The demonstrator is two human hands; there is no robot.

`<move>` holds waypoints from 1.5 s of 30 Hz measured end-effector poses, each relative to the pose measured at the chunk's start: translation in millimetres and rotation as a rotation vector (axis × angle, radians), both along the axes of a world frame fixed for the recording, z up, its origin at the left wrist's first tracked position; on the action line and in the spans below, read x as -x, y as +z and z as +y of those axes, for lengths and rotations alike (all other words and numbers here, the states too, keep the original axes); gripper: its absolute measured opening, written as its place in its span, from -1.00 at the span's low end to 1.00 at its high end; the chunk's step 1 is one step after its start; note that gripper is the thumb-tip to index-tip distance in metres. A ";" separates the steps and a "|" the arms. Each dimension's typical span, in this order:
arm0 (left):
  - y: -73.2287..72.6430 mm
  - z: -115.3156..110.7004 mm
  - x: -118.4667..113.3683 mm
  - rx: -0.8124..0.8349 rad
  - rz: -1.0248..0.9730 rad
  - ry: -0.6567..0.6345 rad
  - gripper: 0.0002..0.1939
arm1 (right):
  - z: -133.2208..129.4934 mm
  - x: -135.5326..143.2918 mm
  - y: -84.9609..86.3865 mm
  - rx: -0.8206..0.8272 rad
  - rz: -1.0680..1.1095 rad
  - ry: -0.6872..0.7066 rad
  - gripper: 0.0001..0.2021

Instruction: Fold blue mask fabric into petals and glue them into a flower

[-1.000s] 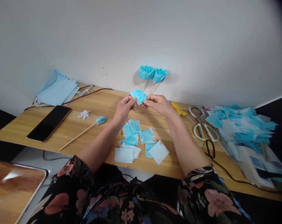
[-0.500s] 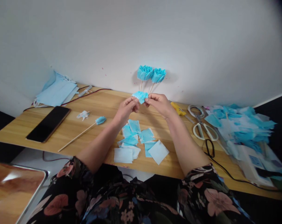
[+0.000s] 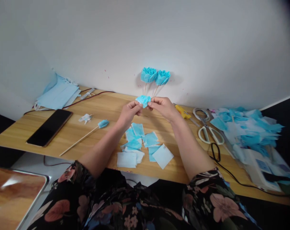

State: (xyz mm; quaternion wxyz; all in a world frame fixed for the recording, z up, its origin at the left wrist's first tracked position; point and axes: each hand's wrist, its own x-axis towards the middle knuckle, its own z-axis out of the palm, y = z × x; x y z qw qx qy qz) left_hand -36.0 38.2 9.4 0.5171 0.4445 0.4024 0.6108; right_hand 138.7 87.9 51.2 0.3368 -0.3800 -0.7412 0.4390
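Between my hands is a crinkled blue fabric square (image 3: 144, 100), pinched at its left edge by my left hand (image 3: 132, 110) and at its right edge by my right hand (image 3: 160, 106). Both hands are closed, thumbs on top, above the table. Just behind stand two blue fabric flowers on thin sticks, a left one (image 3: 148, 75) and a right one (image 3: 163, 77), against the wall. Below my hands lie several loose blue and white fabric squares (image 3: 163, 156), some overlapping. Left of my forearm rests a wooden stick (image 3: 80, 140) with a rolled blue bud (image 3: 103, 123) at its tip.
A phone (image 3: 49, 127) and a stack of face masks (image 3: 58, 95) lie on the wooden table (image 3: 97, 159) at left. On the right are a yellow glue gun (image 3: 182, 112), white-handled scissors (image 3: 208, 130), a black cable (image 3: 233, 180) and a heap of blue scraps (image 3: 252, 127).
The fabric square has come slightly lower and its edges look more bunched. My fingers have shifted a little along it. The things on the table stay put.
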 end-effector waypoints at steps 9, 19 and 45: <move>3.2 -1.7 -1.6 -0.034 0.067 0.055 -0.77 | -2.6 0.6 5.2 0.044 0.032 0.027 -0.70; -0.2 -1.5 -0.7 -0.036 0.112 0.025 -0.75 | -4.1 1.1 7.0 0.054 0.056 0.008 -0.68; 3.4 -3.0 -2.5 -0.046 0.139 0.114 -0.77 | -1.6 -2.8 6.2 0.129 0.080 0.012 -0.61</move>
